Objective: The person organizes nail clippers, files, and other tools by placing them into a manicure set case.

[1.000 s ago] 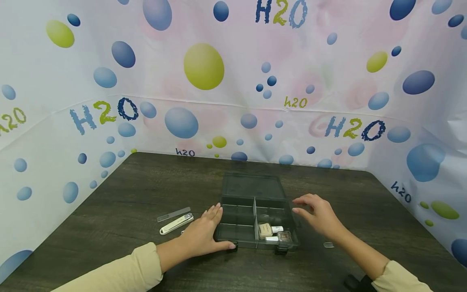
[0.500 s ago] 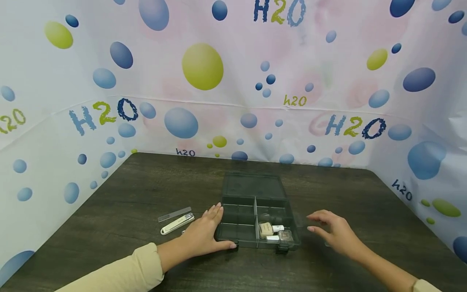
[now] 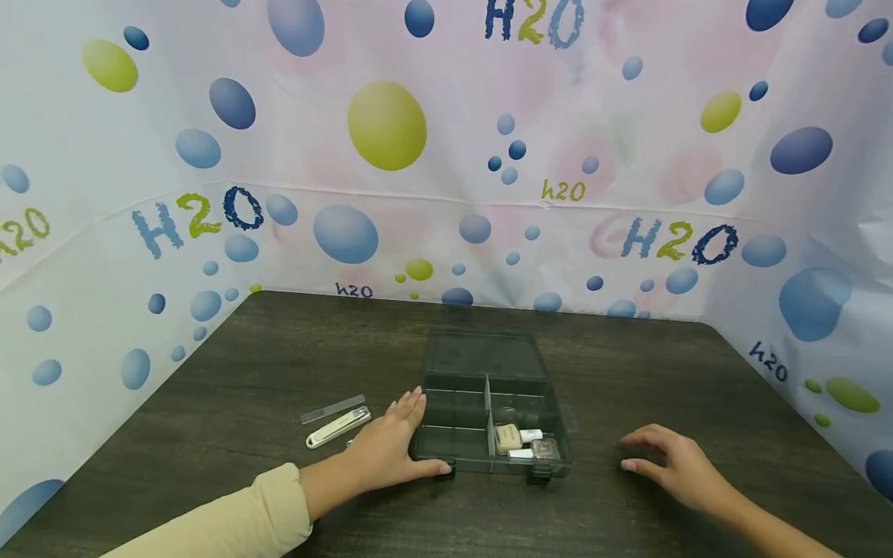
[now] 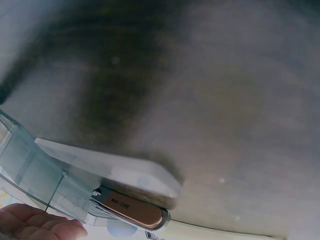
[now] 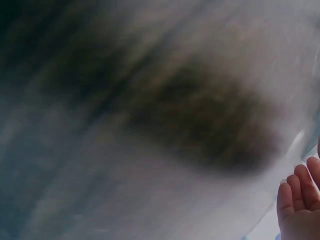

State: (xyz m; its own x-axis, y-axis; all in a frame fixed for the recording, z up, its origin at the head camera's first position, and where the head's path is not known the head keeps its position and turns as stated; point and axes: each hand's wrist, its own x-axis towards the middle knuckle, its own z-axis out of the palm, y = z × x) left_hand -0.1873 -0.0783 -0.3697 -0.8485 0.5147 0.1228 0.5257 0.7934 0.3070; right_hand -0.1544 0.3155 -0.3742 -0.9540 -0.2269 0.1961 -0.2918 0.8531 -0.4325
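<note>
Box [image 3: 455, 442] perhaps partly under left hand [image 3: 387, 448]

Dark wood-grain table [image 3: 335, 333]; behind it — a pale backdrop [image 3: 446, 174], blue-and-green spotted, lettered "H2O"

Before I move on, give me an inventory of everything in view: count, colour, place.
Table: one, dark brown, under the box
Backdrop: one, white with blue and green dots, behind and beside the table
Box: one, dark see-through, mid-table, open
Cream bottle: one, cream, white-capped, box's near right part
Glittery bottle: one, greyish, white-capped, beside the cream bottle
Pale clipper: one, cream, left of the box
Strip: one, clear grey, beyond the pale clipper
Copper clipper: one, copper and silver, by the box
White bar: one, white, beside the copper clipper
Sleeve: one, cream, left arm
Left hand: one, bare, box's left edge
Right hand: one, bare, right of the box
</note>
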